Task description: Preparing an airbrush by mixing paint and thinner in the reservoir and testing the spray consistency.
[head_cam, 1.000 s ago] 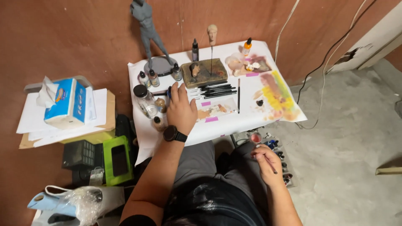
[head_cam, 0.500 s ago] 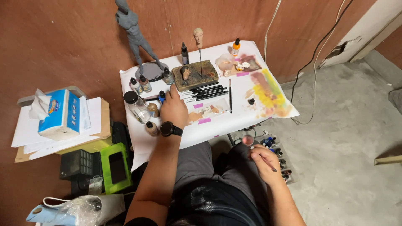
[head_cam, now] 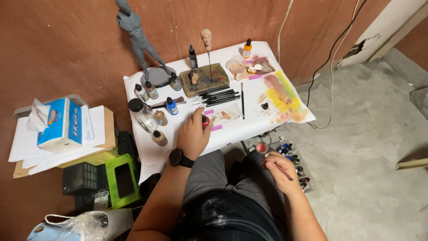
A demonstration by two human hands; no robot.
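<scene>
My left hand (head_cam: 192,134), with a black watch on its wrist, rests on the white paper-covered table (head_cam: 232,129) and is closed around a small paint bottle with a red cap (head_cam: 205,121). My right hand (head_cam: 278,172) hangs over my right knee, holding a thin paintbrush (head_cam: 282,171) between the fingers. Just beyond the left hand lie a small clear packet (head_cam: 225,115) and a row of black brushes (head_cam: 218,97). A small painted head on a wire (head_cam: 206,38) rises from a brown block (head_cam: 205,79).
A tall grey figurine (head_cam: 136,38) stands at the table's far left, with several dropper bottles (head_cam: 154,102) and a jar nearby. A tissue box (head_cam: 60,125) lies on papers at left, above a green case (head_cam: 121,179). A tray of paint bottles (head_cam: 292,163) sits on the concrete floor.
My left hand has drawn back from the bottles at the table's left and now holds the red-capped bottle nearer the front edge. The camera has shifted; my right hand stays over my knee.
</scene>
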